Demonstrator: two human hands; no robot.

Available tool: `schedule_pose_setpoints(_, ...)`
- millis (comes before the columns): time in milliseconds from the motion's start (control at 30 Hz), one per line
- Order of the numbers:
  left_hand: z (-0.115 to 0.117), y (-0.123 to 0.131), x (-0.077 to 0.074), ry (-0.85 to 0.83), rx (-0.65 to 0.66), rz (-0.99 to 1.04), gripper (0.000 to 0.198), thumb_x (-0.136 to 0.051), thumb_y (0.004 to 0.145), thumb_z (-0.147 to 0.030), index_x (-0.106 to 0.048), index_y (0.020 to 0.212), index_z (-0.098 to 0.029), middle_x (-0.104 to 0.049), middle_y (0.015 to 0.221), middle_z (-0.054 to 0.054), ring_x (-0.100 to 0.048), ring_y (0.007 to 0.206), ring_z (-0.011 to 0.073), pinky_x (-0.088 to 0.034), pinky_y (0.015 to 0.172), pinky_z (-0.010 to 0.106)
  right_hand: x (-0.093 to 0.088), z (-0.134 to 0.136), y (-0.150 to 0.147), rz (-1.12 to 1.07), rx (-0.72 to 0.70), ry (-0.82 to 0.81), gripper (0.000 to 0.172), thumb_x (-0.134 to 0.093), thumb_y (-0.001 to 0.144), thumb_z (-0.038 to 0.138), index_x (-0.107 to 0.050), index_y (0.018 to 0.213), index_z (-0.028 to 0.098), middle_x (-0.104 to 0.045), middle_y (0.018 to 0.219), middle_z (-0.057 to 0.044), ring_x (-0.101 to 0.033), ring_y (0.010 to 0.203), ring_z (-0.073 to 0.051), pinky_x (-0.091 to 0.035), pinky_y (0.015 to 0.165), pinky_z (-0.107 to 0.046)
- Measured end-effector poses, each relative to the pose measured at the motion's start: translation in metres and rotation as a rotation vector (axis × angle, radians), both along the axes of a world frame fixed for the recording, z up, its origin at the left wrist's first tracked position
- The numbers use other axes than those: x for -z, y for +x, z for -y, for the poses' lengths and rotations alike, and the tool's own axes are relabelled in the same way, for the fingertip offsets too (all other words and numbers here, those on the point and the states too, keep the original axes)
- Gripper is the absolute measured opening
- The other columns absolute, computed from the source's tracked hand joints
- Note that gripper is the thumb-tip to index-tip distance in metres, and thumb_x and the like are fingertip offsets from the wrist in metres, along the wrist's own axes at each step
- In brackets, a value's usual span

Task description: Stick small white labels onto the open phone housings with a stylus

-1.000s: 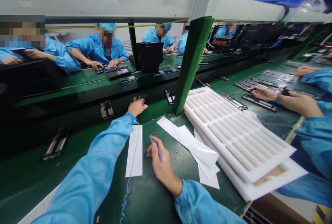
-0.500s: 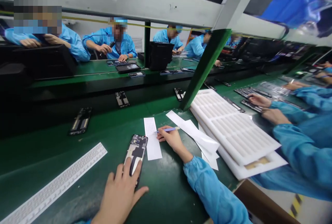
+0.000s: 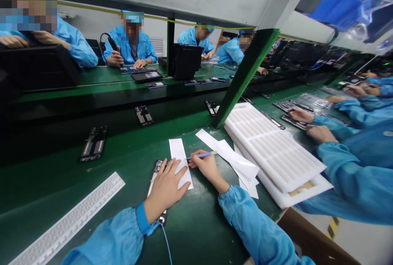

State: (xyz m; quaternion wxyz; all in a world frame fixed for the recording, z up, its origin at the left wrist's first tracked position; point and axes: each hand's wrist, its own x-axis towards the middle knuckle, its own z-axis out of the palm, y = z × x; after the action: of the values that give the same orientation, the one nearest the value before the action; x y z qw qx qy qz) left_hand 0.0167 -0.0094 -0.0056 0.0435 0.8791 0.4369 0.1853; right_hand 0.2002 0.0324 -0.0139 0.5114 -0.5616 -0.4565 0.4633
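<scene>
My left hand lies flat with fingers stretched out, covering an opened phone body on the green bench and touching the white strip of small stickers beside it. My right hand pinches a thin blue-handled tool, whose tip points left at the sticker strip. A blue wrist strap with a cord sits on my left wrist.
White foam trays are stacked to the right, with loose white paper sheets beside them. A long white patterned strip lies at left. Phone bodies ride the dark conveyor. A green post stands ahead. Co-workers in blue sit opposite and at right.
My left hand carried a phone body from the conveyor to the bench, then slid forward over it onto the sticker strip. My right hand with the tool stays by the strip.
</scene>
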Motion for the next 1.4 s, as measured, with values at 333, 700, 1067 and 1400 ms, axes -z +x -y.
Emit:
schedule_pose_setpoints(333, -0.001, 0.002, -0.005, 0.014, 0.011, -0.006, 0.043, -0.056, 0.09, -0.045, -0.063, 0.126, -0.024, -0.055, 0.138, 0.008, -0.034, 0.139, 0.034, -0.017, 0.118, 0.059, -0.001, 0.0, 0.004, 0.003, -0.063, -0.014, 0.027, -0.074, 0.074, 0.042, -0.065, 0.075, 0.016, -0.071, 0.06, -0.004, -0.069, 0.054, -0.018, -0.058, 0.052, -0.025)
schedule_pose_setpoints(700, 0.0, 0.001, -0.004, 0.04, 0.0, 0.015, 0.042, -0.059, 0.088, -0.045, -0.064, 0.125, -0.025, -0.055, 0.137, 0.006, -0.033, 0.137, 0.038, -0.02, 0.117, 0.059, 0.001, -0.001, 0.007, -0.044, -0.11, -0.005, 0.036, -0.078, 0.07, 0.049, -0.068, 0.078, 0.015, -0.073, 0.064, -0.006, -0.071, 0.058, -0.019, -0.06, 0.056, -0.028)
schedule_pose_setpoints(1067, 0.0, 0.004, -0.005, 0.014, -0.003, 0.024, 0.042, -0.059, 0.088, -0.048, -0.063, 0.125, -0.027, -0.054, 0.136, 0.006, -0.032, 0.137, 0.0373, -0.019, 0.117, 0.06, -0.006, 0.003, 0.007, -0.146, -0.071, -0.022, 0.038, -0.083, 0.064, 0.049, -0.068, 0.075, 0.015, -0.074, 0.064, -0.006, -0.072, 0.055, -0.02, -0.062, 0.055, -0.03)
schedule_pose_setpoints(1400, 0.039, -0.099, -0.016, 0.001, -0.142, -0.031, 0.063, -0.054, 0.091, -0.048, -0.037, 0.147, -0.025, -0.032, 0.153, 0.011, -0.02, 0.144, 0.0356, -0.024, 0.115, 0.06, -0.008, 0.025, -0.038, -0.167, -0.074, 0.006, 0.039, -0.08, 0.068, 0.052, -0.068, 0.074, 0.016, -0.073, 0.064, -0.007, -0.071, 0.054, -0.021, -0.062, 0.052, -0.031)
